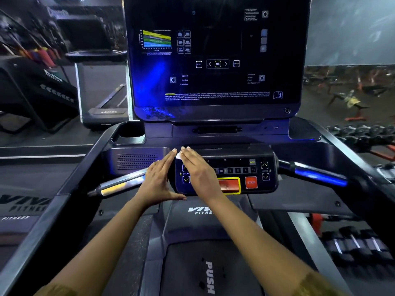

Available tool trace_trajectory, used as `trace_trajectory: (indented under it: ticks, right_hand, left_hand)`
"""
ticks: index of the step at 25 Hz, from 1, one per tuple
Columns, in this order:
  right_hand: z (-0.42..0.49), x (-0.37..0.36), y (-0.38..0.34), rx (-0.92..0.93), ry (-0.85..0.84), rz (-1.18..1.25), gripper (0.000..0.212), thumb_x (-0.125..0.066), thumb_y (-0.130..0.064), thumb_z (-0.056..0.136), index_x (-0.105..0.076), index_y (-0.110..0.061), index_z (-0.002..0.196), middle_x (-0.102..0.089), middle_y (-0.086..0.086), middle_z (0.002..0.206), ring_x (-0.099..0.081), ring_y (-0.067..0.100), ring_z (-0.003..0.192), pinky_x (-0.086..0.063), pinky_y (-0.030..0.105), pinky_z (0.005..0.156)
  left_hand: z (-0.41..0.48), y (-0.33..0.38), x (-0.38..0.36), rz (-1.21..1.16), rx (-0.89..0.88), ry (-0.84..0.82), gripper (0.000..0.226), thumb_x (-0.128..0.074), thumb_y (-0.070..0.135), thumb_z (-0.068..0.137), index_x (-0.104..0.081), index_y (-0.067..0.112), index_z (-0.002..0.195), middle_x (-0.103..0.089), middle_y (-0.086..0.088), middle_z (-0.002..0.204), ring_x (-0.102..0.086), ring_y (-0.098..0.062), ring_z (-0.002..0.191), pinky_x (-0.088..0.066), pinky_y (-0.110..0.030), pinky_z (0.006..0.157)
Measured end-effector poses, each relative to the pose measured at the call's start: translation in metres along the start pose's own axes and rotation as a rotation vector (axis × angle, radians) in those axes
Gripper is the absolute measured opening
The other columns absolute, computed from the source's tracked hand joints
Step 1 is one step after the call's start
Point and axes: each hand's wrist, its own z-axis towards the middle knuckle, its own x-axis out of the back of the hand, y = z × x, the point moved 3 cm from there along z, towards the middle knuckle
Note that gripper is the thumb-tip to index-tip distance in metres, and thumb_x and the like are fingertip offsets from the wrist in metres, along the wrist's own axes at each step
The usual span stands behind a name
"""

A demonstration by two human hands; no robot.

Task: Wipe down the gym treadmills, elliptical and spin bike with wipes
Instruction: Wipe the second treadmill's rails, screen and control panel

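I stand at a black treadmill whose lower control panel [239, 174] carries a red STOP button [251, 182] and a yellow-framed red bar. My right hand [197, 169] lies flat with straight fingers on the panel's left part, pressing a white wipe [178, 155] of which only a small corner shows. My left hand [159, 180] rests with straight fingers against the panel's left edge, thumb stretched along its lower rim. The big dark console screen [215, 56] rises above both hands.
Chrome handlebars [119, 185] stick out left and right of the panel. A cup holder [130, 133] sits at the upper left. Another treadmill [102, 86] stands to the left. Dumbbells [359, 244] lie on racks to the right.
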Motion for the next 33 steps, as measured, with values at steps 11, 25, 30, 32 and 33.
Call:
trace_trajectory:
  ticks: [11,25,30,32,33]
  right_hand:
    - [-0.081,0.019,0.008,0.412,-0.125,-0.123,0.041,-0.040,0.004,0.083,-0.061,0.002,0.117,-0.061,0.013,0.123,-0.057,0.023,0.117,-0.040,0.031,0.104]
    - [-0.095,0.034,0.014,0.295,-0.145,-0.050,0.046,-0.038,0.004,0.078,-0.063,0.000,0.116,-0.063,0.011,0.121,-0.058,0.023,0.114,-0.043,0.031,0.100]
    - [-0.029,0.017,-0.002,0.332,-0.110,-0.051,0.041,-0.050,0.009,0.078,-0.061,0.004,0.117,-0.062,0.016,0.121,-0.057,0.028,0.115,-0.045,0.033,0.099]
    - [-0.013,0.002,-0.007,0.465,-0.148,-0.101,0.038,-0.055,0.004,0.077,-0.062,0.004,0.115,-0.062,0.016,0.120,-0.058,0.028,0.114,-0.042,0.032,0.101]
    - [-0.011,0.000,-0.002,0.502,-0.157,-0.129,0.038,-0.052,0.003,0.079,-0.062,0.003,0.115,-0.062,0.015,0.121,-0.058,0.027,0.115,-0.039,0.031,0.102]
  left_hand:
    - [-0.002,-0.002,-0.001,0.026,0.009,0.002,0.131,-0.056,0.081,0.046,-0.015,0.015,0.151,-0.017,0.008,0.155,-0.027,-0.016,0.141,-0.022,-0.042,0.112]
    - [-0.002,-0.004,-0.004,0.049,0.007,-0.012,0.132,-0.054,0.084,0.046,-0.008,0.018,0.151,-0.012,0.009,0.156,-0.024,-0.016,0.143,-0.018,-0.041,0.114]
    - [-0.002,-0.006,-0.007,0.026,-0.021,0.026,0.130,-0.057,0.081,0.048,-0.018,0.012,0.151,-0.021,0.004,0.155,-0.030,-0.016,0.138,-0.027,-0.045,0.110]
    - [-0.002,-0.008,-0.007,0.009,-0.016,0.041,0.129,-0.059,0.080,0.048,-0.020,0.012,0.150,-0.021,0.005,0.155,-0.030,-0.014,0.137,-0.028,-0.046,0.109]
    - [-0.002,-0.008,-0.007,0.008,-0.014,0.041,0.130,-0.059,0.080,0.047,-0.020,0.012,0.150,-0.021,0.005,0.155,-0.030,-0.014,0.138,-0.028,-0.046,0.110]
